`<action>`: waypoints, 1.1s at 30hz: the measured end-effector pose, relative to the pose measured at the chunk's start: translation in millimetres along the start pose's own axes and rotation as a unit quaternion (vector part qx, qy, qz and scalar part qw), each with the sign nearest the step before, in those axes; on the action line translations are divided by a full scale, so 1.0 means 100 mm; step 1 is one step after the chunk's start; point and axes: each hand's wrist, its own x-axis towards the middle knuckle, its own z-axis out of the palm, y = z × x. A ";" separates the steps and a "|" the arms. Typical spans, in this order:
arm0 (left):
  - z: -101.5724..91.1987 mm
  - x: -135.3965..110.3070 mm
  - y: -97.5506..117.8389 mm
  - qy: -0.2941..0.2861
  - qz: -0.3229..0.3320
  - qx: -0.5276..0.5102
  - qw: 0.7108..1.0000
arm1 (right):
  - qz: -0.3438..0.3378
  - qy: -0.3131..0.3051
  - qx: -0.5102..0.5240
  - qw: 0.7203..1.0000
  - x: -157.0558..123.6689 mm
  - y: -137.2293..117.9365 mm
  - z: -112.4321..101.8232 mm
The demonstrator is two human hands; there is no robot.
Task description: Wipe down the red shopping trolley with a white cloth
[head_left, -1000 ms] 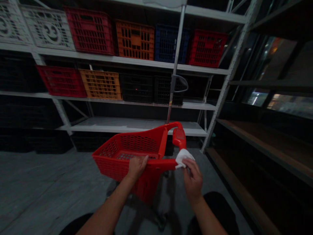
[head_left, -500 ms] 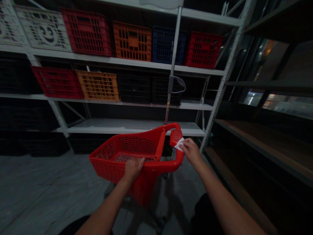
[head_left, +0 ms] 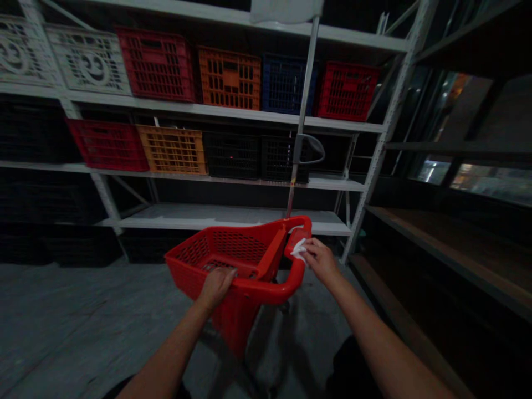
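Note:
A red plastic shopping cart (head_left: 233,291) stands in front of me, its basket to the left and its looped handle to the right. My left hand (head_left: 217,287) is closed over the near rim of the basket, thumb along the top. In my right hand (head_left: 320,257) a crumpled white cloth or tissue (head_left: 298,249) is pinched between the fingers. It presses against the flat panel of the cart's handle (head_left: 294,280). Behind the handle rises a metal pole (head_left: 306,83) with a grey looped grip (head_left: 312,149); where its foot stands is hidden.
White metal shelving (head_left: 233,216) spans the back, holding red, orange, blue, white and black crates, among them a yellow-orange crate (head_left: 172,149). Dark wooden shelves (head_left: 449,238) run close along my right side. The grey concrete floor (head_left: 83,321) lies below.
The cart has turned slightly, its basket end shifting right and its handle corner nearer. My right hand has slid the white cloth a little left along the handle panel. The left hand keeps its hold.

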 end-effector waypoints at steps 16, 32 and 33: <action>-0.48 -0.02 1.88 -0.118 -0.065 0.136 0.982 | -0.241 -0.328 -0.103 0.908 0.59 -0.30 0.14; -0.57 0.01 1.62 -0.120 -0.070 0.147 0.979 | -0.170 -0.458 -0.145 0.861 0.99 -0.42 0.22; -0.56 0.01 1.62 -0.120 -0.069 0.146 0.980 | -0.160 -0.460 -0.159 0.859 1.04 -0.39 0.28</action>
